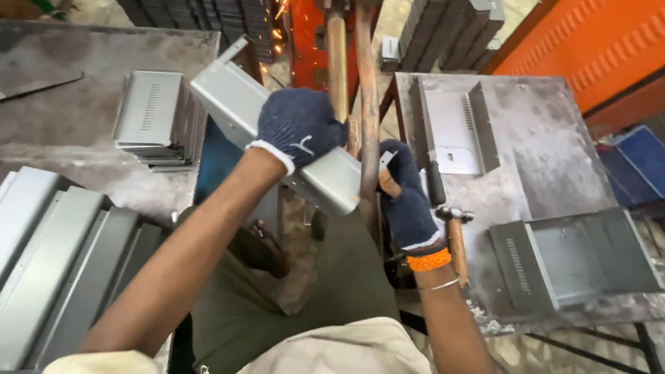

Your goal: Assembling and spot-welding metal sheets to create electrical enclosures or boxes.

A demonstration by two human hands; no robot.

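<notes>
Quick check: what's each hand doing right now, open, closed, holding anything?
Left hand: closed on the grey sheet-metal channel.
Right hand: gloved, closed near the channel's end; what it grips cannot be told.

Metal workshop: welding sparks (280, 12), stacked steel panels (154, 118)

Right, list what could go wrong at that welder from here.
1. Sparks fly behind the metal box; the forearms are bare above the gloves, so burns look possible.
2. The right hand sits close beside the copper arms, a likely pinch or heat hazard.
3. The hammer lies near the table edge and might get knocked off.
</notes>
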